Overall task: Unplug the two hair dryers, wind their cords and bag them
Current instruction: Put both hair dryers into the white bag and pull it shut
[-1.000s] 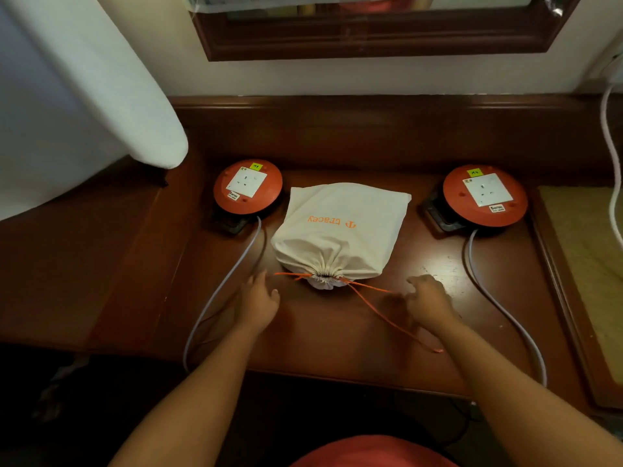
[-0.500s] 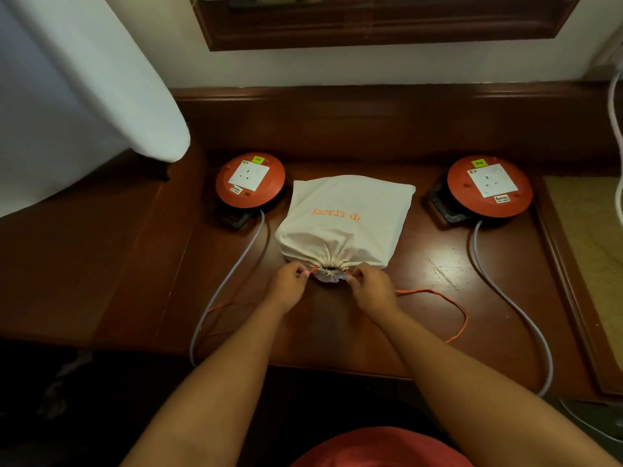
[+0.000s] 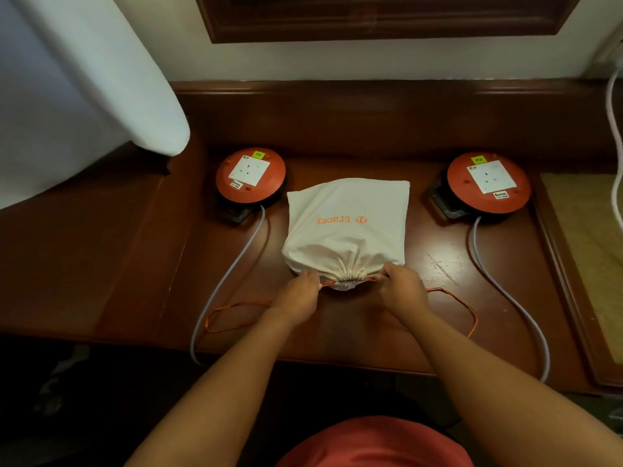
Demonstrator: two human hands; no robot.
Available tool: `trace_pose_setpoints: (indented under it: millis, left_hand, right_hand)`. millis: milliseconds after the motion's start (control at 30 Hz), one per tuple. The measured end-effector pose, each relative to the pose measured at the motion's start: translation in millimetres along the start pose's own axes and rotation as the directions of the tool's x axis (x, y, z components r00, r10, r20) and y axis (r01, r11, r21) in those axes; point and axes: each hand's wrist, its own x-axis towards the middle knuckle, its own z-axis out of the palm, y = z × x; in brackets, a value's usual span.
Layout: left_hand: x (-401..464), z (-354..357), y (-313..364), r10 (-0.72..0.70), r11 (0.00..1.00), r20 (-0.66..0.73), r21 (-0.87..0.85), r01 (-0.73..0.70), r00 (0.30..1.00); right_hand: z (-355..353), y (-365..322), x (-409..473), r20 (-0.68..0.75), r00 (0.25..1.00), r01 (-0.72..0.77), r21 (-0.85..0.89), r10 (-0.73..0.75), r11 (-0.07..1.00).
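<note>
A cream drawstring bag [image 3: 347, 224] with orange lettering lies full on the wooden desk [image 3: 438, 264], its gathered mouth facing me. No hair dryer shows; the bag hides whatever is inside. My left hand [image 3: 298, 296] pinches the orange drawstring [image 3: 236, 315] at the left of the mouth. My right hand [image 3: 403, 289] pinches the same string at the right of the mouth. Loose loops of string trail across the desk on both sides.
Two round orange socket reels stand on the desk, one at the left [image 3: 251, 175] and one at the right [image 3: 488, 182], each with a grey cable [image 3: 229, 274] running off the front edge. A white padded board [image 3: 84, 79] overhangs the left. A woven mat [image 3: 586, 237] lies right.
Both hands have come in from the outstretched string ends to the bag's mouth and now pinch the string there. The string has gone slack into loops.
</note>
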Motion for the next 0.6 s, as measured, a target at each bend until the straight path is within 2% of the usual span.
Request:
trace_pose_setpoints:
  millis: [167, 600]
  left_hand:
    - [-7, -6, -4, 0.023, 0.993, 0.037, 0.115, -0.027, 0.999]
    - [-29, -3, -11, 0.072, 0.99, 0.017, 0.122, -0.074, 0.997]
  right_hand:
    - [-6, 14, -14, -0.027, 1.0, 0.012, -0.084, -0.014, 0.996]
    - [-12, 33, -24, 0.011, 1.0, -0.009, -0.167, 0.01, 0.986]
